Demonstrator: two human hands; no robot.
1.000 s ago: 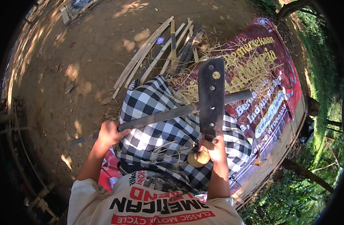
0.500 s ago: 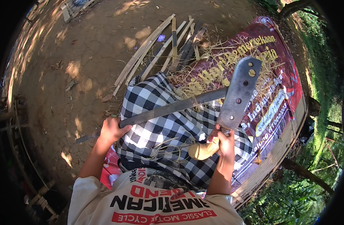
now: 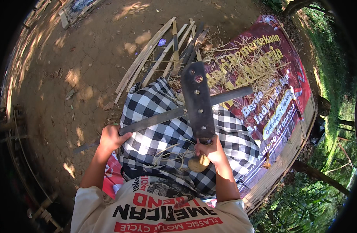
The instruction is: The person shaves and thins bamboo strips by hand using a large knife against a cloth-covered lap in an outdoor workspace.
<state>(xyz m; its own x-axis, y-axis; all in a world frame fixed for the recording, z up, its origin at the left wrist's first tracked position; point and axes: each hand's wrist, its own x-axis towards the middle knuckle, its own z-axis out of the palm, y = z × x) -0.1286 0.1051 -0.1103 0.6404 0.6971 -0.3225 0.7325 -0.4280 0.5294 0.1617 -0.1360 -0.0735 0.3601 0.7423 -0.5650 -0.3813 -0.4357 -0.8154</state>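
My left hand (image 3: 110, 138) is closed round a long dark bamboo strip (image 3: 155, 119), near its left end. The strip slants up to the right across a black-and-white checked cloth (image 3: 147, 101) over my lap. In my right hand (image 3: 210, 149) is a machete (image 3: 197, 103), gripped at its pale wooden handle (image 3: 198, 164). Its broad dark blade has a row of holes and points away from me. The blade crosses in front of the strip, right of the strip's middle; whether they touch I cannot tell. Thin shavings (image 3: 168, 153) lie on the cloth near the handle.
Beyond my lap, several pale and dark bamboo strips (image 3: 149, 54) lie on the bare earth (image 3: 46, 89). Curly shavings (image 3: 246, 64) cover part of a dark red printed banner (image 3: 260, 37) at the right. A bamboo platform edge (image 3: 281, 163) borders greenery.
The machete has swung left, from near the strip's far end to across it, with the blade now more upright and darker. My left hand still grips the strip, shifted slightly left.
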